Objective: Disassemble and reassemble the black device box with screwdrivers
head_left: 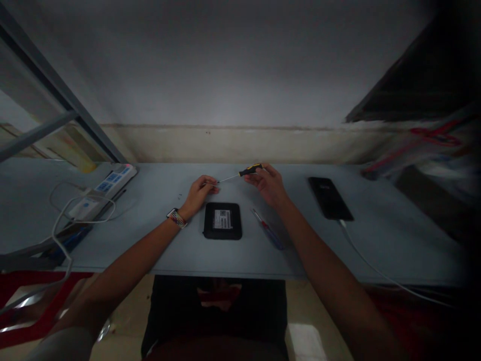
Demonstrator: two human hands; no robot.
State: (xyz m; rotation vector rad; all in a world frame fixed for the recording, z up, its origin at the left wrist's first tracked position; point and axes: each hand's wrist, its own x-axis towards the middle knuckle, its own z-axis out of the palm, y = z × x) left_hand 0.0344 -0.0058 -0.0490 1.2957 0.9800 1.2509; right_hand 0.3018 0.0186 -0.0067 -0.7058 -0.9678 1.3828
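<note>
My right hand (267, 183) grips a small screwdriver (240, 174) by its black and yellow handle, the thin shaft pointing left. The fingers of my left hand (200, 193) are pinched together at the shaft's tip; whether they hold anything tiny is too small to see. A wristband sits on my left wrist. Just in front of both hands a small black device (222, 220) with a white label lies flat on the grey table (158, 250). A second screwdriver (267, 229) with a red and blue handle lies to its right.
A black phone (329, 197) with a white cable (372, 268) plugged in lies at the right. A white power strip (105, 188) with cables sits at the left, by a metal frame. The wall stands close behind the table.
</note>
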